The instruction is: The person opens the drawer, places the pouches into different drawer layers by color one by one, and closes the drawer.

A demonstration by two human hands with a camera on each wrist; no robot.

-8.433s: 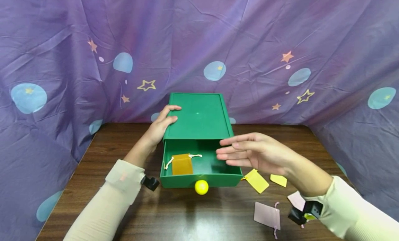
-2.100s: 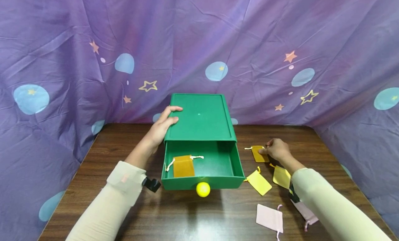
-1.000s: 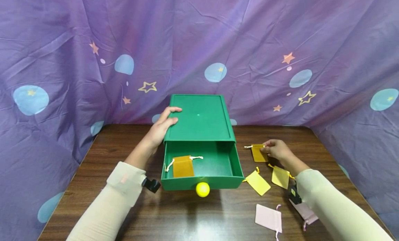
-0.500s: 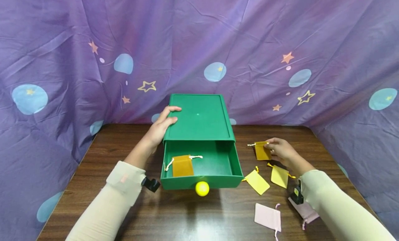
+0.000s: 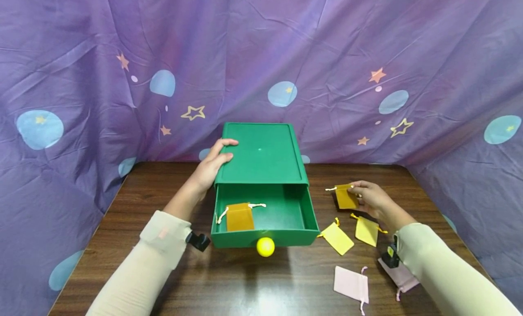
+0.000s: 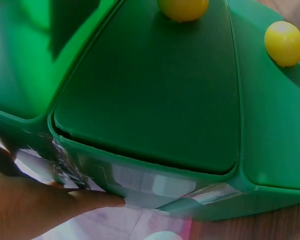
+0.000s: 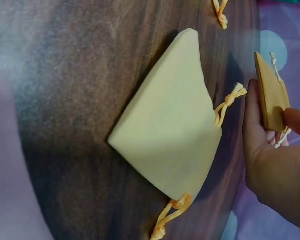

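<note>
My left hand (image 5: 205,173) rests at the left edge of a green drawer unit (image 5: 261,150), fingertips over its top. In the left wrist view its thumb (image 6: 97,200) lies along the side. The top drawer (image 5: 282,237) is pulled out and shows its yellow ball knob (image 5: 265,247). Inside, at the left, lies a mustard drawstring pouch (image 5: 240,217) with white cords. To the right of the unit, my right hand (image 5: 376,201) pinches a second mustard pouch (image 5: 346,198) between thumb and fingers, tilted over the table. The right wrist view shows this held pouch (image 7: 274,102) edge-on.
Nearer me than the right hand lie two yellow pouches, one (image 5: 337,238) beside the drawer, the other (image 5: 367,231) further right. A pink pouch (image 5: 351,283) sits in front; another pink one (image 5: 400,276) is partly under the right sleeve. Shut lower drawers (image 6: 155,90) show in the left wrist view.
Eight seconds ago my right hand was open above the drawer. It has since gone to the mustard pouch on the table and lifted and tilted it slightly right. My left hand stays put.
</note>
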